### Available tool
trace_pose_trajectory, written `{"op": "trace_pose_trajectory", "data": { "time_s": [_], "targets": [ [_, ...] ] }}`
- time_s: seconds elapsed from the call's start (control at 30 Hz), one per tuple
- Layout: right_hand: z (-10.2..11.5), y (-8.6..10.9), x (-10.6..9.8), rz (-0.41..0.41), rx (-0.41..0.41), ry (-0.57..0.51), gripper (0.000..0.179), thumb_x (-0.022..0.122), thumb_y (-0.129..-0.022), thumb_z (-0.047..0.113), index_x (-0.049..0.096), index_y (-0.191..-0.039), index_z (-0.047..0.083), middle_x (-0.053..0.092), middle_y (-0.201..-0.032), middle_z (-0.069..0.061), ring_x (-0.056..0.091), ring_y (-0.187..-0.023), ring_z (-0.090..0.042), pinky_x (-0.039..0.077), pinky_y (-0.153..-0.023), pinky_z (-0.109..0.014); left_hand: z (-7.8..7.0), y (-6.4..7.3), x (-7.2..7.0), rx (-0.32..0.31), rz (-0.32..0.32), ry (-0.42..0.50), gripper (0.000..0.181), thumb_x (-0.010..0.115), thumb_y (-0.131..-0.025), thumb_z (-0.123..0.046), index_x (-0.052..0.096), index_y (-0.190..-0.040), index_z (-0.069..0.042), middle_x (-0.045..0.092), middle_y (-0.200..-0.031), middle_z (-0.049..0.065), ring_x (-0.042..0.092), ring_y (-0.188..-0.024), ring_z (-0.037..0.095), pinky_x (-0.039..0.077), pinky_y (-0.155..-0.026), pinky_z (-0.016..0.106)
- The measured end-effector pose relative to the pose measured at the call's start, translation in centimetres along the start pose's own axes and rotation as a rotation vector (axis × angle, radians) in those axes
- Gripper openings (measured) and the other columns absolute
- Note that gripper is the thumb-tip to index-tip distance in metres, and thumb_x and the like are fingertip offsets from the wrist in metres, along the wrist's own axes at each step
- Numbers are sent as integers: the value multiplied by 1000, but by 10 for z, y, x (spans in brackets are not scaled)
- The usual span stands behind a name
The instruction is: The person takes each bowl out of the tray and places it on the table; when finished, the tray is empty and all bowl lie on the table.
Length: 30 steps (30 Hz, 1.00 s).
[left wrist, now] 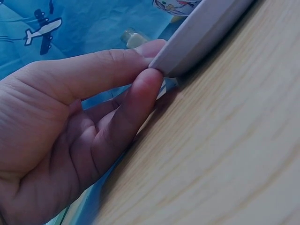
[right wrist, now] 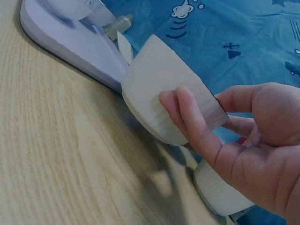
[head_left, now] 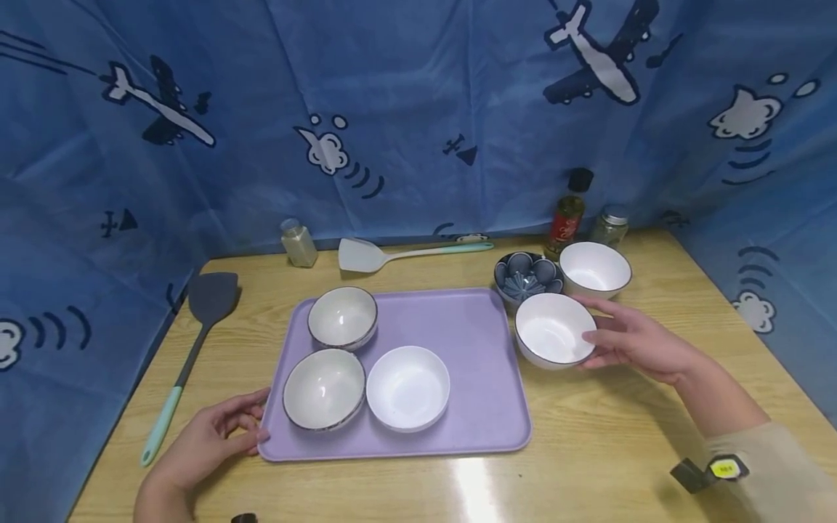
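Right of the centre in the head view, the person's right hand (head_left: 629, 338) gripped a dark-rimmed white bowl (head_left: 552, 327), thumb over the rim and fingers against the outside; the right wrist view showed it raised above the wooden table (head_left: 588, 465). At the lower left, the left hand (head_left: 211, 439) pinched the edge of the lilac tray (head_left: 484, 392) between thumb and fingers, near its lower left corner. On the tray's left half stood an upper speckled bowl (head_left: 342, 317), a lower speckled bowl (head_left: 325, 390) and, just right of the latter, a plain white bowl (head_left: 408, 388). Beyond the gripped bowl, toward the upper right, were a dark blue bowl (head_left: 523, 277), another white bowl (head_left: 595, 267), a red-labelled bottle (head_left: 564, 221) and a glass jar (head_left: 609, 226). A dark spatula (head_left: 212, 294) lay at the left, a white spatula (head_left: 362, 256) above the tray.
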State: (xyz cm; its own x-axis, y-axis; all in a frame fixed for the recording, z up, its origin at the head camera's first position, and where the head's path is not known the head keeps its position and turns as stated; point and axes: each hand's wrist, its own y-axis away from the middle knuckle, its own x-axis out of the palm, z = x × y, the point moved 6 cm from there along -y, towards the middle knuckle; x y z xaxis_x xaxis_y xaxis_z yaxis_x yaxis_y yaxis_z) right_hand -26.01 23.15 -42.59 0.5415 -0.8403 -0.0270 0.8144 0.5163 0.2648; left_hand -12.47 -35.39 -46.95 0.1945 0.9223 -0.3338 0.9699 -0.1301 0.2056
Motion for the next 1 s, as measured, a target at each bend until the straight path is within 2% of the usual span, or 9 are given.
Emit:
{"op": "trace_pose_trajectory", "data": {
  "time_s": [0.3, 0.67, 1.0],
  "targets": [
    [-5, -4, 2, 10, 24, 19, 74, 61, -99, 10, 17, -159, 11, 19, -155, -35, 70, -100, -32, 58, -86, -48, 1, -3, -1, -17, -1, -4, 70, 75, -88, -9, 42, -147, 6, 65, -108, 10, 65, -85, 7, 58, -69, 26],
    [-14, -4, 1, 11, 8, -9, 73, 58, -100, 8, 17, -160, 13, 22, -152, -32, 71, -98, -33, 58, -85, -48, 2, -3, 0, -15, 5, -2, 71, 76, -87, -9, 42, -147, 7, 63, -107, 9, 65, -84, 8, 58, -68, 26],
    [-18, -6, 1, 24, 33, -23, 74, 58, -100, 9, 15, -160, 14, 20, -153, -33, 71, -99, -33, 58, -87, -47, 5, -3, -2, -44, -18, -16, 71, 78, -86, -13, 45, -147, 3, 64, -107, 7, 65, -85, 8, 59, -70, 28]
  ]
}}
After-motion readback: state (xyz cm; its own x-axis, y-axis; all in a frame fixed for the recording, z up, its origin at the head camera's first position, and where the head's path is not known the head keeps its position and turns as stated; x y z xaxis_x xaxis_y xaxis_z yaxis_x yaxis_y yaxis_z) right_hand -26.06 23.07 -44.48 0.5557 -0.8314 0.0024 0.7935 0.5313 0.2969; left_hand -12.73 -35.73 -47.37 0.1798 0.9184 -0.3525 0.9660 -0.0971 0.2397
